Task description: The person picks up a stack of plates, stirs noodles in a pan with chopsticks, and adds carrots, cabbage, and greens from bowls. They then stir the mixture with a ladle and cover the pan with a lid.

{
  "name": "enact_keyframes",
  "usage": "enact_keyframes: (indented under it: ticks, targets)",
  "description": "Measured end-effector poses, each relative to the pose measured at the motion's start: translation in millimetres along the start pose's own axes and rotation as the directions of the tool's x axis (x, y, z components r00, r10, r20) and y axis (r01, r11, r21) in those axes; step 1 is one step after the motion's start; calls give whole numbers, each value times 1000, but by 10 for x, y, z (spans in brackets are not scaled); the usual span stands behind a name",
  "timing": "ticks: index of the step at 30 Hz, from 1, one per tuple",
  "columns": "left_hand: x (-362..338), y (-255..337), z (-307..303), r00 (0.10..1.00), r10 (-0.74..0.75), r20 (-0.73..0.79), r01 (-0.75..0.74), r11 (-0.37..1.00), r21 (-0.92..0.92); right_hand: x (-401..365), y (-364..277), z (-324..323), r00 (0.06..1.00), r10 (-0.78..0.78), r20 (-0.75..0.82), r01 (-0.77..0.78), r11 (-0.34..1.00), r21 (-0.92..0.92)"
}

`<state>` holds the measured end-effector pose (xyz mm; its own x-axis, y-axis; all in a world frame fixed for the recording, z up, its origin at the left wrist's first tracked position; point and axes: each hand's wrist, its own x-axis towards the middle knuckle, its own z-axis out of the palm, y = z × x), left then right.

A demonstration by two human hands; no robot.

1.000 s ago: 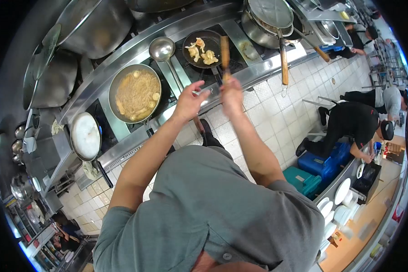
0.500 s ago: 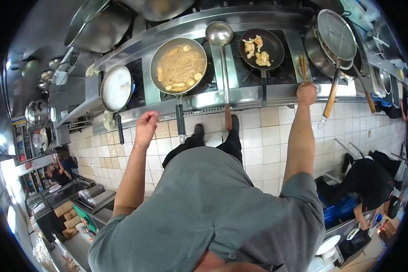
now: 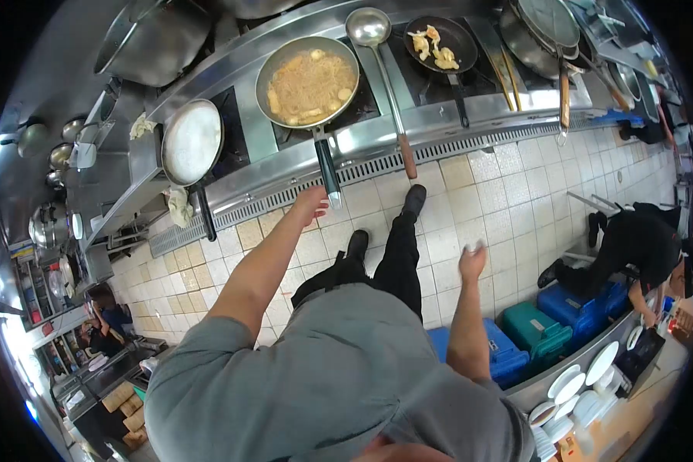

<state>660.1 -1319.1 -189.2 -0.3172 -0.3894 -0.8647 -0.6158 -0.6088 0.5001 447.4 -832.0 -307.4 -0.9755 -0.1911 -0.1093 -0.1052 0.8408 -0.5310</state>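
My left hand (image 3: 311,204) is beside the end of the black handle (image 3: 327,169) of a large frying pan, its fingers apart and loosely bent. That pan (image 3: 264,105) holds noodles in broth (image 3: 308,86) with pale round pieces. My right hand (image 3: 472,262) hangs low over the tiled floor, away from the stove, fingers loosely parted with a whitish blur at their tips. A pair of chopsticks (image 3: 510,79) lies on the stove right of a small black frying pan (image 3: 463,45) containing yellowish pieces (image 3: 443,58). Between the two pans rests a long ladle (image 3: 389,81).
At left a frying pan (image 3: 193,142) of white content sits on the stove (image 3: 285,158). Strainers (image 3: 550,27) lie over a pot at right. Behind me stand blue bins (image 3: 504,350), a green bin (image 3: 535,323), stacked plates (image 3: 566,381) and a bending person (image 3: 631,250).
My right hand has let go of the chopsticks, which now lie on the stove, and has dropped back toward my body. My left hand has moved right to the large pan's handle. My body has turned.
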Motion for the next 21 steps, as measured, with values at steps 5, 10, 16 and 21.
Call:
enact_keyframes:
  ticks: [5,10,16,21]
  targets:
    - [597,-180,88,981,183,63,-179,982,-65,-2115,2632,825,524,303,796,-410,909,-77]
    - [846,91,570,979,112,-173,-109,994,23,-2439,1589,53,259,715,649,-806,531,-263]
    - [977,-6,746,983,75,-170,-99,986,-137,-1800,2495,470,740,384,552,-605,739,298]
    - [1156,-131,694,965,136,-222,-176,969,-174,-1206,2623,238,698,438,567,-713,497,494]
